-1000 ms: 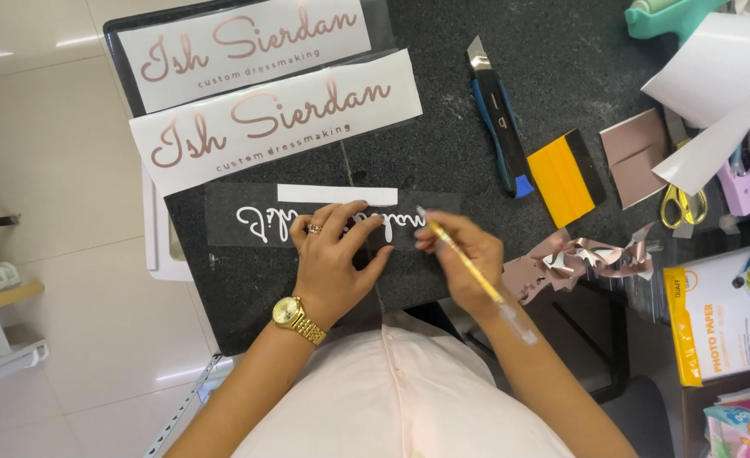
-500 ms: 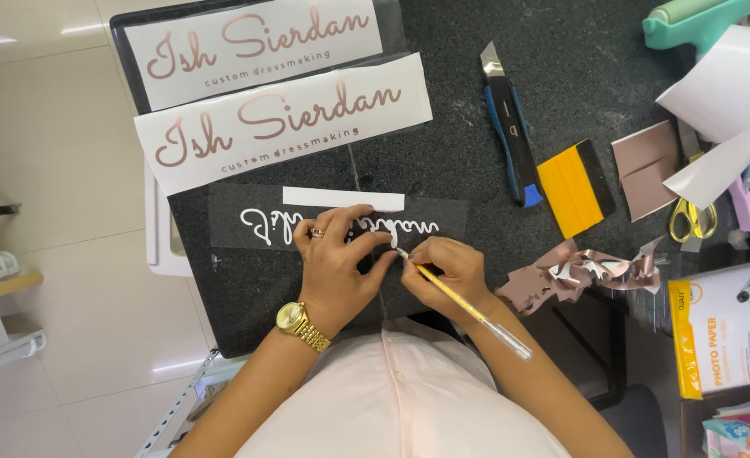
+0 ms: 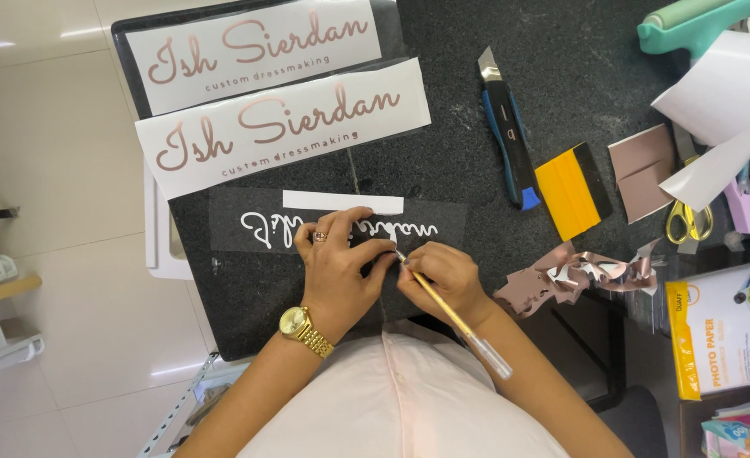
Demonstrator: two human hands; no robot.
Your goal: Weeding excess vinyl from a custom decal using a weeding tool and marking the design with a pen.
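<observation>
A clear film strip with white script lettering [image 3: 260, 227] lies on the dark stone counter [image 3: 443, 110]. My left hand [image 3: 337, 267], with a ring and a gold watch, presses flat on the middle of the strip. My right hand [image 3: 444, 278] holds a thin gold-handled craft tool [image 3: 451, 312] like a pen. Its tip touches the film just right of my left fingertips. A narrow white paper strip [image 3: 342, 202] lies along the film's top edge.
Two white lettered sign strips [image 3: 281, 123] lie at the back left. A blue utility knife [image 3: 506, 131], a yellow squeegee [image 3: 568, 191], crumpled rose-gold foil scraps [image 3: 574, 276], yellow-handled scissors [image 3: 687, 220], white sheets [image 3: 722, 93] and a paper pack [image 3: 727, 326] crowd the right.
My right hand slid left along the film toward my left fingertips, bringing the tool tip closer to them. The view also shifted slightly.
</observation>
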